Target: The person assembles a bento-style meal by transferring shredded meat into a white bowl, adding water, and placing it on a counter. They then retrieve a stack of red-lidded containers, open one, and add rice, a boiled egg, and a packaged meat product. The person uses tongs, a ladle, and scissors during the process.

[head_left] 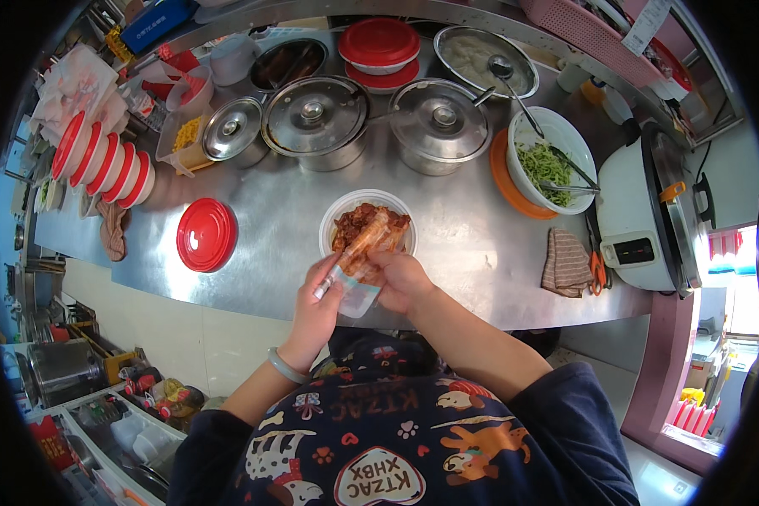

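Note:
A clear plastic bag [360, 287], smeared inside with reddish sauce, is held between my two hands. Its upper end tilts over a white round bowl [327, 221] that holds dark reddish-brown chunks of food [361, 221]. My left hand [314, 305] grips the bag's left side, with a pale narrow edge showing by the fingers. On the other side, my right hand [403, 282] pinches the bag close to the bowl's near rim. To the left, a red round lid [207, 234] lies flat on the steel counter [270, 244].
Lidded steel pots [314, 118] line the back, beside a white bowl of shredded greens [548, 169] with tongs. A rice cooker [641, 228], striped cloth [567, 263] and orange-handled scissors [598, 271] are right. Stacked red-rimmed bowls [101, 164] lean at left.

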{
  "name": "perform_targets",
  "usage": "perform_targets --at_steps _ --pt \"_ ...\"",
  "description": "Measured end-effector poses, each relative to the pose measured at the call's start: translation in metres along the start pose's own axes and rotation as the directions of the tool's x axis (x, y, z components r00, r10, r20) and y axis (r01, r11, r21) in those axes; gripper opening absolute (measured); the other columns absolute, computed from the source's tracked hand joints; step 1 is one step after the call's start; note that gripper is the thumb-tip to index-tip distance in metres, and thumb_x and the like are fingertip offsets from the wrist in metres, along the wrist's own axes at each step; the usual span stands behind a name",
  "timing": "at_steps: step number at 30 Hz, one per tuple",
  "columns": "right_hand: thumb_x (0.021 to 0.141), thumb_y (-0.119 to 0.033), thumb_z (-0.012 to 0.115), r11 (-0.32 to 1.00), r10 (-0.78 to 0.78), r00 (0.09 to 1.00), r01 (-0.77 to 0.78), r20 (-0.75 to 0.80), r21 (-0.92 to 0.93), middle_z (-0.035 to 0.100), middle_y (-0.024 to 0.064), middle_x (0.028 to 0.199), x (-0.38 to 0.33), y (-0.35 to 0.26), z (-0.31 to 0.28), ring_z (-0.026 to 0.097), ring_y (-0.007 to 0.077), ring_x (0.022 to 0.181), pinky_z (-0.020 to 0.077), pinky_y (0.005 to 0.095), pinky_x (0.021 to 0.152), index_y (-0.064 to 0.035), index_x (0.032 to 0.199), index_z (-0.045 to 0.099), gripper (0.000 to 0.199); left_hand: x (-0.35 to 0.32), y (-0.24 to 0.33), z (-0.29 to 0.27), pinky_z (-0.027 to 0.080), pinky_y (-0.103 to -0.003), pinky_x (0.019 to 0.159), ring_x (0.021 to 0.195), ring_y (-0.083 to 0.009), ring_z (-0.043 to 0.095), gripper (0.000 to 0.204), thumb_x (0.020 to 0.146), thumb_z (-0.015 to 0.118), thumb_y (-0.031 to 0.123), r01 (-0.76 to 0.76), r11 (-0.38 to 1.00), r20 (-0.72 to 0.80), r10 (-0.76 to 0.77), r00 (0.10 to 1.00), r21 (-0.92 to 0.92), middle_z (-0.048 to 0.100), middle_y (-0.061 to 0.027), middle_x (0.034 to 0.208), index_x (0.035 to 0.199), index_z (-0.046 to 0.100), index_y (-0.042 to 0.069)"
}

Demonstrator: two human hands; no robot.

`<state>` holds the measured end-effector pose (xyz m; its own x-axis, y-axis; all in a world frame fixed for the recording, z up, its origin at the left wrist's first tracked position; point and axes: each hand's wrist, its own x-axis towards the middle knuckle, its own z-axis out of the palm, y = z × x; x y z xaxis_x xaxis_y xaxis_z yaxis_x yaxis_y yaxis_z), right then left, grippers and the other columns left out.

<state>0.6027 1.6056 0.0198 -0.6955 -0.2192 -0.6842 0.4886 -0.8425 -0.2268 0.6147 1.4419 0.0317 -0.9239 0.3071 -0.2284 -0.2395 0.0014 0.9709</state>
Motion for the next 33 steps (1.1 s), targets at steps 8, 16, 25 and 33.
perform_targets --at_steps 8,16,25,33 --pt "0.098 -0.011 0.044 0.995 -0.048 0.979 0.064 0.199 -0.073 0.059 0.0129 0.115 -0.003 -0.001 -0.002 0.06 0.0234 0.103 0.0497 0.0372 0.092 0.0003 0.122 0.049 0.027 -0.013 0.038 0.01 0.053 -0.034 0.076 0.09 -0.0227 0.064 0.043 0.09 0.051 0.007 -0.465 0.492 0.372 0.278 0.885 0.736 0.045 -0.0149 0.133 0.131 0.044 -0.002" --pt "0.098 -0.013 0.046 0.989 -0.076 0.988 0.093 0.137 -0.117 0.059 0.0116 0.12 -0.009 0.002 0.0 0.059 0.024 0.107 0.0494 0.0403 0.091 -0.001 0.124 0.049 0.029 -0.007 0.022 -0.01 0.038 -0.023 0.047 0.053 -0.0095 0.046 0.032 0.1 0.044 0.033 0.797 0.467 0.507 -0.616 0.604 -0.382 0.051 -0.0025 0.069 0.108 0.054 0.004" --pt "0.102 -0.028 0.036 0.962 0.23 0.9 -0.151 0.369 -0.229 0.06 0.0127 0.105 -0.02 0.034 0.002 0.062 0.0247 0.092 0.0537 0.0415 0.079 -0.0032 0.121 0.052 0.035 -0.005 0.023 0.003 0.028 -0.024 0.036 0.041 -0.0086 0.035 0.022 0.101 0.041 0.026 0.577 0.816 0.16 -0.566 0.809 -0.031 0.041 0.0013 0.059 0.091 0.047 0.008" --pt "0.101 -0.022 0.038 0.947 0.167 0.967 -0.102 0.195 -0.305 0.063 0.0155 0.106 -0.003 0.023 -0.002 0.062 0.0266 0.098 0.0517 0.0385 0.083 0.0007 0.106 0.054 0.028 -0.011 0.02 0.003 0.029 -0.023 0.037 0.041 -0.0085 0.034 0.026 0.102 0.036 0.025 0.509 0.841 0.166 -0.537 0.827 0.186 0.04 0.0014 0.059 0.086 0.046 0.007"
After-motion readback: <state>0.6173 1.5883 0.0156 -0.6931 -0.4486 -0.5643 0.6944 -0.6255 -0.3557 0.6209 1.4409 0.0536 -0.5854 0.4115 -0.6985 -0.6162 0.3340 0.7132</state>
